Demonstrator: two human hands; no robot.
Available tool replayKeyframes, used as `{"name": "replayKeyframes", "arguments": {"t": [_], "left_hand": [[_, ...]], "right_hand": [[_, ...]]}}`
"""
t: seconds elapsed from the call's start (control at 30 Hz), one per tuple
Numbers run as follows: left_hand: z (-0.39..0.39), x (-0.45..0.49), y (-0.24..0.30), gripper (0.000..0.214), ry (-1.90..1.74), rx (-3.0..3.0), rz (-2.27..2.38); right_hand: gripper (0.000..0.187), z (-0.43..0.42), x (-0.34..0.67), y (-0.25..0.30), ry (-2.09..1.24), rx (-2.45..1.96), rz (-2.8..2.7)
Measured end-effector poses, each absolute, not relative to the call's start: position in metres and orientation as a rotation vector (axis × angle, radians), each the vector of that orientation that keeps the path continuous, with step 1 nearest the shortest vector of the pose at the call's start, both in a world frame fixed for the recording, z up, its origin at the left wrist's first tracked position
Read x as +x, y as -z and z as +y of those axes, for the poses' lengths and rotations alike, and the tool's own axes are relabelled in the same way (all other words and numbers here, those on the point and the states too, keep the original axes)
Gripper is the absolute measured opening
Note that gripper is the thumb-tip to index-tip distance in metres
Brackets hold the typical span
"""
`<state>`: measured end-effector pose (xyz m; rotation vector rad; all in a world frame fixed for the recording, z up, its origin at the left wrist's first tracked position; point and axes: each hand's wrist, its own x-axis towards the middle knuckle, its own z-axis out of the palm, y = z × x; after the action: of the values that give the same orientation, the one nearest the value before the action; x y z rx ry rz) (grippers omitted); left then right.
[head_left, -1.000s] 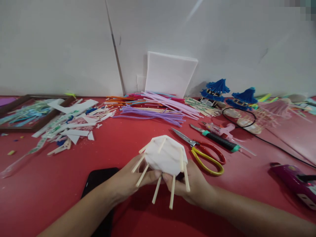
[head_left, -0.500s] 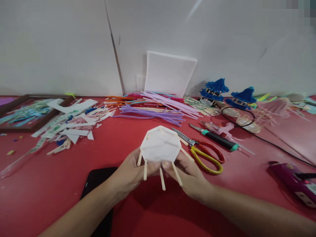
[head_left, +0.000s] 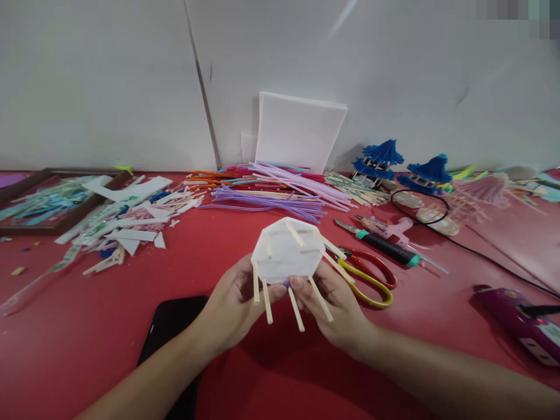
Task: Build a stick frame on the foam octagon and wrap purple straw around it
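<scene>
Between my two hands is a white paper polygon with short wooden sticks (head_left: 286, 256) standing out from its face and edges. My left hand (head_left: 238, 294) grips its left lower side, the thumb along the near edge. On the right lower side my right hand (head_left: 335, 300) holds it, thumb tip close to the left thumb. A small bit of purple shows between the thumbs. Fingers behind the paper are hidden. Just beyond my right hand lie scissors (head_left: 371, 291) with one yellow and one red handle, their blades mostly covered by the paper piece.
Purple pipe cleaners (head_left: 271, 201) lie at the back before a stack of white paper (head_left: 301, 131). Right are a craft knife (head_left: 389, 248), pink glue gun (head_left: 389, 227), blue-roofed models (head_left: 378, 160) and purple power strip (head_left: 520, 324). Left are paper scraps (head_left: 135, 233) and a black phone (head_left: 170, 326).
The paper piece has tilted in my hands, so sticks on its face now show and it covers more of the scissors' blades. Both hands keep their hold.
</scene>
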<state>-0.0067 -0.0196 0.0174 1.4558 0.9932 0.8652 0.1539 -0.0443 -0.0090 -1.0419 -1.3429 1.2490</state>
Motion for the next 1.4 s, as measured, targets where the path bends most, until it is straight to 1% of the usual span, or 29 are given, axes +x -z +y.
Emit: {"name": "replayKeyframes", "arguments": {"t": [0.17,0.33,0.47,0.53,0.6,0.63,0.67,0.7,0.73,0.77,0.83,1.0,1.2,1.4], "left_hand": [[-0.023,-0.005,-0.024,0.034,-0.862,1.468,0.971],[-0.023,-0.004,-0.021,0.035,-0.901,1.370,0.930],[-0.016,-0.005,-0.013,0.035,-0.961,1.270,1.051],[-0.011,-0.006,-0.008,0.036,-1.039,1.108,1.045],[-0.008,-0.007,-0.003,0.039,-1.063,0.967,1.035],[-0.008,-0.008,-0.002,0.040,-1.053,0.954,1.033],[-0.008,-0.008,-0.001,0.039,-1.033,0.969,1.043],[-0.009,-0.007,0.000,0.038,-1.007,1.010,1.057],[-0.010,-0.007,-0.001,0.037,-0.981,1.067,1.070],[-0.011,-0.006,-0.001,0.035,-0.958,1.128,1.081],[-0.013,-0.004,-0.004,0.033,-0.931,1.244,1.084],[-0.016,-0.001,-0.007,0.024,-0.885,1.416,1.071],[-0.015,-0.001,0.000,0.019,-0.869,1.468,1.105],[-0.016,0.000,0.004,0.020,-0.830,1.454,1.096]], "right_hand": [[0.022,-0.045,0.154,0.008,-1.233,-1.000,-1.343],[0.024,-0.043,0.152,0.005,-1.238,-1.000,-1.356],[0.026,-0.039,0.154,0.013,-1.193,-1.048,-1.363],[0.034,-0.036,0.160,0.017,-0.979,-1.063,-1.451],[0.051,-0.033,0.169,0.017,-0.547,-1.013,-1.629],[0.056,-0.032,0.174,0.014,-0.287,-0.973,-1.739],[0.056,-0.030,0.178,0.010,-0.035,-0.941,-1.852],[0.050,-0.029,0.182,0.005,0.171,-0.938,-1.963],[0.041,-0.029,0.184,0.000,0.313,-0.963,-2.050],[0.033,-0.029,0.185,-0.004,0.385,-1.010,-2.113],[0.021,-0.029,0.185,-0.010,0.381,-1.092,-2.187],[0.013,-0.031,0.179,-0.004,0.230,-1.126,-2.240],[0.011,-0.033,0.180,-0.004,0.205,-1.156,-2.319],[0.011,-0.034,0.181,-0.006,0.235,-1.169,-2.357]]}}
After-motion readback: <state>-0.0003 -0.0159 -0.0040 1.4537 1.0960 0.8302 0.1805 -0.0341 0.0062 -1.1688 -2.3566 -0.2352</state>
